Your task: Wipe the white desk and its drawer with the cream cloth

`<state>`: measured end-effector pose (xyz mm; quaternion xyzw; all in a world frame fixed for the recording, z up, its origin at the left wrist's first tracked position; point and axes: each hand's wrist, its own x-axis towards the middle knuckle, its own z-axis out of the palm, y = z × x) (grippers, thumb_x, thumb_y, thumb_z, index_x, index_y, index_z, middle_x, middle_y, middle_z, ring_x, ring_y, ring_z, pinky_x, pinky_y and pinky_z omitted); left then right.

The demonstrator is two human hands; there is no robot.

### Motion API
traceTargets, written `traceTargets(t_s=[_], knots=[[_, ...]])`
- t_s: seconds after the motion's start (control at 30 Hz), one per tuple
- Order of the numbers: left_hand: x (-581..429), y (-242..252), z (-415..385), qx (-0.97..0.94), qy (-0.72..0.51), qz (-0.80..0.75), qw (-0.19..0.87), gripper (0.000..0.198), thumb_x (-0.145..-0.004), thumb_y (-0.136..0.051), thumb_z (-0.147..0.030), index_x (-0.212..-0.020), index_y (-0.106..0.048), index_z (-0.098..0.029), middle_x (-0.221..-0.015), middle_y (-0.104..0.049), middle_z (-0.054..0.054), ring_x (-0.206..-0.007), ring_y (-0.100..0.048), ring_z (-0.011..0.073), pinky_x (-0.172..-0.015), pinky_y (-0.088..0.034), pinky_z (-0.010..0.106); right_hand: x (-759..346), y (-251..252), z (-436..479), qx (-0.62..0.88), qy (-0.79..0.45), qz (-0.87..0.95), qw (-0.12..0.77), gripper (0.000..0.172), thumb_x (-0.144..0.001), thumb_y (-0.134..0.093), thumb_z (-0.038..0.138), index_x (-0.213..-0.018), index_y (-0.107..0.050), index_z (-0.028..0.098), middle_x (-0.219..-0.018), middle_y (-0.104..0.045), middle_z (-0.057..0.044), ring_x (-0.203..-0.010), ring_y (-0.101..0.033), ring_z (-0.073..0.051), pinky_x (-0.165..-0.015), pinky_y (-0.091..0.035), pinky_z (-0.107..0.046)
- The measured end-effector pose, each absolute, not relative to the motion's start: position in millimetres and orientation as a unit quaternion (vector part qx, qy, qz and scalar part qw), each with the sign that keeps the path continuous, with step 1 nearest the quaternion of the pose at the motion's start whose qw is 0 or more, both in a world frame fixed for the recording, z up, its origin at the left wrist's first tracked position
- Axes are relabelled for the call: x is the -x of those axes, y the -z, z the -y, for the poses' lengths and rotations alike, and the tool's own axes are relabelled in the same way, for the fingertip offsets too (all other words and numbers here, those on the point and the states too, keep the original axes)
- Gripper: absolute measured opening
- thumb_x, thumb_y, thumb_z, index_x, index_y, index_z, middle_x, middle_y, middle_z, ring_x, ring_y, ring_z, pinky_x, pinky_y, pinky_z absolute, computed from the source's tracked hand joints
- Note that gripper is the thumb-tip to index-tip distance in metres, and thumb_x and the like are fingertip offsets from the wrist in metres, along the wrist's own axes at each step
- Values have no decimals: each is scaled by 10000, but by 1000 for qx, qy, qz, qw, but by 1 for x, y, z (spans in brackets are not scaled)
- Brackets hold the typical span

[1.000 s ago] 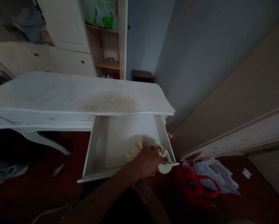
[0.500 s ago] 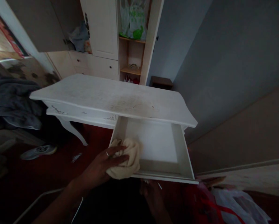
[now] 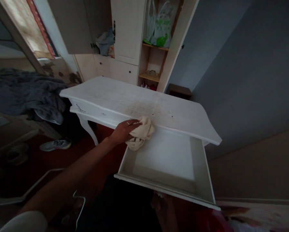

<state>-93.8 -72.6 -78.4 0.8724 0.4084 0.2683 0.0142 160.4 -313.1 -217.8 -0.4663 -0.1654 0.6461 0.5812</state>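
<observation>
My left hand (image 3: 122,130) is closed around a crumpled cream cloth (image 3: 142,132). It presses the cloth against the front edge of a white table (image 3: 125,98), at the far left corner of the table's pulled-out drawer (image 3: 166,190). The inside of the drawer is bare white. My right hand (image 3: 160,204) shows dimly in the dark just under the drawer's front rim. Its fingers cannot be made out.
A white wardrobe (image 3: 127,35) stands behind the table, with plastic bags (image 3: 160,27) on an open shelf. Grey clothes (image 3: 30,93) are heaped at the left, and a shoe (image 3: 54,145) lies on the red floor. A grey wall is on the right. A thin cable (image 3: 78,206) lies near me.
My left hand carried the cloth from the drawer's near right corner across to its left side, then up to the table's front edge. The view swung left and pulled back.
</observation>
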Motion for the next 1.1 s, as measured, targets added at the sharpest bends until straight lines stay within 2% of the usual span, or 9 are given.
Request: traceTargets(t_s=[0.17,0.33,0.57,0.67,0.77,0.83,0.93,1.0,1.1], knots=[[86,66,45,-875,-262,-406,11,518,-876,-607,-354,-1357,-554,-169,-1345,-613,139,-1245,-574,255,-1064,-446,383,-165,225,312,454,-667,138,575,384,-617,-860,547,-749,-739,206,-548,-579,15,-437,-408,-105,-481,-397,-301],[74,60,64,-872,-221,-436,31,548,-864,-607,-356,-1352,-538,-115,-1337,-601,162,-1221,-579,261,-1046,-447,349,-167,227,310,447,-677,138,569,368,-598,-871,539,-710,-753,210,-492,-561,21,-416,-401,-100,-475,-392,-295],[41,63,138,-922,-7,-385,31,609,-833,-651,-453,-1366,-536,-181,-1329,-613,173,-1209,-574,331,-1049,-412,473,-168,230,309,444,-683,126,566,404,-564,-885,550,-709,-775,189,-427,-532,32,-398,-415,-99,-467,-409,-285],[29,81,162,-923,37,-382,22,815,-748,-710,-576,-1417,-486,-169,-1440,-521,229,-1341,-452,417,-1107,-316,579,-168,230,309,436,-689,125,566,397,-562,-893,537,-710,-775,188,-400,-467,53,-395,-391,-93,-458,-400,-277],[21,99,173,-921,39,-388,19,990,-697,-775,-520,-1521,-342,-184,-1566,-354,251,-1391,-345,511,-1070,-289,692,-167,231,308,431,-694,124,563,400,-577,-878,554,-690,-767,186,-405,-443,60,-392,-369,-85,-460,-400,-278],[17,108,173,-918,35,-394,13,939,-767,-734,-415,-1561,-261,-251,-1616,-275,222,-1404,-305,539,-1019,-285,762,-167,232,308,430,-694,124,564,411,-574,-875,561,-689,-768,181,-414,-453,55,-395,-364,-83,-465,-405,-283],[10,113,165,-916,35,-399,3,840,-831,-667,-324,-1562,-253,-330,-1625,-286,172,-1415,-298,530,-983,-302,789,-168,234,309,433,-694,120,563,407,-577,-876,552,-696,-769,178,-427,-477,43,-413,-387,-92,-472,-409,-286],[4,111,157,-910,26,-414,-4,724,-864,-630,-298,-1524,-338,-364,-1569,-401,156,-1380,-385,489,-963,-388,723,-169,237,310,435,-693,120,563,411,-591,-868,558,-702,-771,174,-419,-463,44,-416,-389,-95,-469,-405,-284],[-3,102,148,-898,6,-440,-21,450,-955,-476,-221,-1388,-524,-333,-1323,-626,157,-1151,-615,380,-803,-528,555,-169,244,310,433,-689,122,568,439,-589,-859,583,-710,-772,170,-395,-426,54,-401,-367,-88,-455,-387,-275]])
